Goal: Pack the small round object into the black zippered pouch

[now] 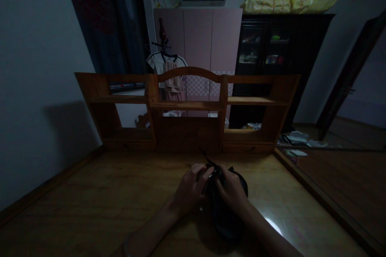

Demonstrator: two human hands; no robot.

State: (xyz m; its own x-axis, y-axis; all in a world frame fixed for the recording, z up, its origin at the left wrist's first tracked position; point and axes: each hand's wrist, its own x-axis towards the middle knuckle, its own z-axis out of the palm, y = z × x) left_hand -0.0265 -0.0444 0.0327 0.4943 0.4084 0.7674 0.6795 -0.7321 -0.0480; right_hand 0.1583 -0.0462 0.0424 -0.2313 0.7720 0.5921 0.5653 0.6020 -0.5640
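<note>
A dark, black item with a thin strap (228, 218) rests on the wooden surface in front of me. Its rounded end points towards me; the dim light hides its exact kind. The loose strap end (204, 153) sticks up and away past my fingers. My left hand (193, 184) is closed at the far end of the item, thumb and fingers pinching around a small shiny part (212, 173). From the right, my right hand (230, 186) grips the same end, its fingers bent over the black material. Both hands meet there, partly hiding what lies between them.
A wooden shelf headboard (188, 134) stands at the far edge of the flat wooden surface (135, 196). A raised wooden rail (316, 192) borders the right side, and a white wall (45, 128) the left. Behind are a pink wardrobe (197, 40) and a dark cabinet (280, 44).
</note>
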